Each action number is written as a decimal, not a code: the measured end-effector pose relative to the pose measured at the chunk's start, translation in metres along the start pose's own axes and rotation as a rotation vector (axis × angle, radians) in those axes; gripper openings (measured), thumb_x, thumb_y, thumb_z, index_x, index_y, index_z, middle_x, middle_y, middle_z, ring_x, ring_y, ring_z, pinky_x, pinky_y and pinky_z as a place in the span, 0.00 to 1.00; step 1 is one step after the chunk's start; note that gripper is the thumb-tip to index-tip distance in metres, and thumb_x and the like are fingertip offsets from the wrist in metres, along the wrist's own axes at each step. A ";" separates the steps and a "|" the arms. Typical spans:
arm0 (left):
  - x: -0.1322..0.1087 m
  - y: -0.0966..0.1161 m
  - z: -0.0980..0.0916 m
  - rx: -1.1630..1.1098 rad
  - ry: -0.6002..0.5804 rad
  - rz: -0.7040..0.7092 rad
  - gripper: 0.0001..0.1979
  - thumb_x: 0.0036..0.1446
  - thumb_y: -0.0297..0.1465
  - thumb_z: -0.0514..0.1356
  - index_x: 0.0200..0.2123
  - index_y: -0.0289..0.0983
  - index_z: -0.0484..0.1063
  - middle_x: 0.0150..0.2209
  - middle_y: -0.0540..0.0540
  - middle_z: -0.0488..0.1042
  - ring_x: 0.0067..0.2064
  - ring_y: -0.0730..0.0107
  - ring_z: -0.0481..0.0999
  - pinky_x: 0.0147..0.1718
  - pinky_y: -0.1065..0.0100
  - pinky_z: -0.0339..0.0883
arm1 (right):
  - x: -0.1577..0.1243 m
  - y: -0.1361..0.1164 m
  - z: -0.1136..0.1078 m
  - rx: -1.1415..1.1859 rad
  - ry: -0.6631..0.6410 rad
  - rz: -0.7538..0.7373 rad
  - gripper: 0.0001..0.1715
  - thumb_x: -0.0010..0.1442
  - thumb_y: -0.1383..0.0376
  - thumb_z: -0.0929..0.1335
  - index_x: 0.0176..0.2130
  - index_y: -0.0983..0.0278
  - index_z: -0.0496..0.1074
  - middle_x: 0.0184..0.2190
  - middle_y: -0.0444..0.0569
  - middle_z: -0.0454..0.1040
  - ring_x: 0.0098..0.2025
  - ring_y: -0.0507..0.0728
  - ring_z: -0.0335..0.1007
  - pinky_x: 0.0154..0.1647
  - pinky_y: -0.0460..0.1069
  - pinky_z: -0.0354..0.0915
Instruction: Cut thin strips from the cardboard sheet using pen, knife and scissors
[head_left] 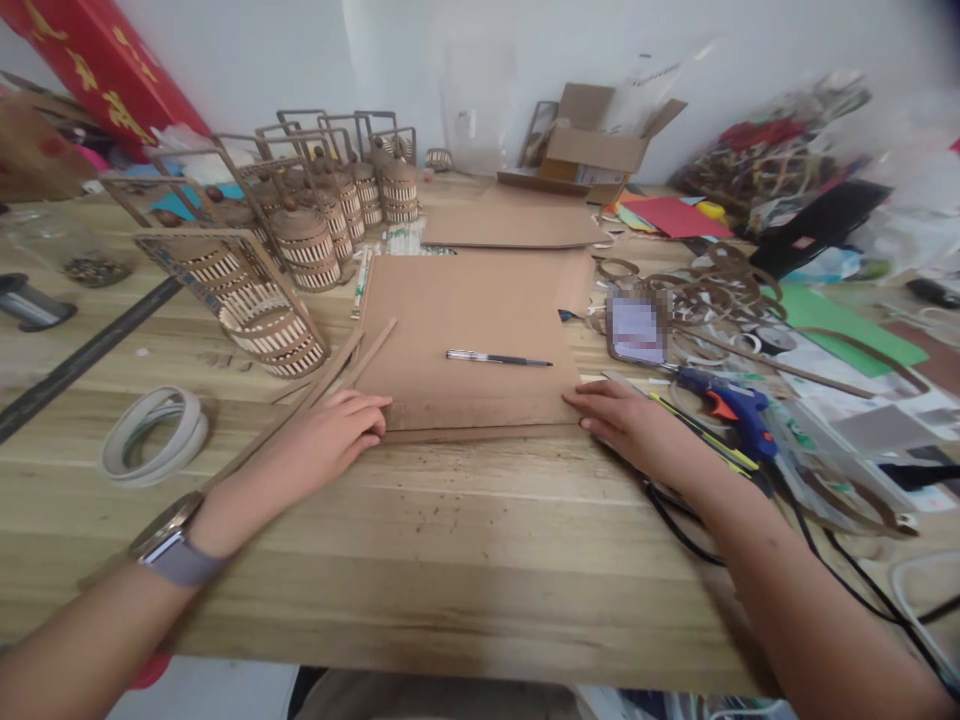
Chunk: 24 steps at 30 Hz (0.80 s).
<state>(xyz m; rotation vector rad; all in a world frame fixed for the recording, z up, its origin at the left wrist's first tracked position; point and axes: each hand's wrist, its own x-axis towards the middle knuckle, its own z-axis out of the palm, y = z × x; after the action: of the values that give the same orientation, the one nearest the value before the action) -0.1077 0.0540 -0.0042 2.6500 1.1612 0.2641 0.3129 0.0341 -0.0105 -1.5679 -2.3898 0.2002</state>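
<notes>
A flat piece of brown cardboard lies on the wooden table in front of me. Across its middle rests a pen, its dark end toward the right. My left hand grips the cardboard's near left corner, fingers bent over the edge. At the near right corner, my right hand holds the cardboard between fingers and thumb. Thin brown strips run beside the cardboard and under my left forearm.
Small woven lanterns stand at the back left; a tape roll lies left. On the right are a phone, a blue glue gun, black cables and coiled strips. Behind is an open box.
</notes>
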 end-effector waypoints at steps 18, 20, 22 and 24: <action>-0.017 -0.025 0.012 -0.009 0.138 -0.042 0.17 0.69 0.37 0.51 0.49 0.37 0.78 0.53 0.40 0.79 0.55 0.57 0.76 0.56 0.51 0.70 | -0.010 0.019 0.001 0.066 0.007 -0.014 0.21 0.63 0.62 0.63 0.51 0.60 0.79 0.51 0.54 0.80 0.54 0.65 0.76 0.56 0.63 0.72; -0.017 -0.025 0.009 -0.009 0.133 -0.045 0.15 0.69 0.34 0.52 0.48 0.38 0.78 0.52 0.41 0.79 0.55 0.59 0.76 0.56 0.52 0.70 | -0.011 0.022 0.005 0.077 0.039 -0.018 0.21 0.63 0.62 0.63 0.51 0.59 0.79 0.52 0.53 0.80 0.54 0.65 0.76 0.56 0.64 0.72; -0.017 -0.025 0.007 -0.005 0.120 -0.038 0.14 0.68 0.32 0.53 0.47 0.39 0.78 0.52 0.41 0.79 0.55 0.60 0.77 0.56 0.53 0.70 | -0.012 0.025 0.009 0.088 0.059 -0.036 0.21 0.64 0.61 0.63 0.51 0.57 0.79 0.51 0.52 0.80 0.53 0.65 0.77 0.55 0.64 0.73; -0.017 -0.024 0.004 -0.001 0.113 -0.035 0.14 0.68 0.31 0.53 0.46 0.39 0.79 0.52 0.41 0.79 0.54 0.61 0.77 0.56 0.53 0.70 | -0.012 0.028 0.012 0.101 0.073 -0.059 0.20 0.64 0.60 0.63 0.50 0.56 0.79 0.51 0.50 0.80 0.53 0.64 0.77 0.54 0.63 0.74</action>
<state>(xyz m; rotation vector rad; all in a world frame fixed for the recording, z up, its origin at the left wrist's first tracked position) -0.1348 0.0570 -0.0164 2.6413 1.2402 0.4126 0.3382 0.0351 -0.0312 -1.4330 -2.3291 0.2434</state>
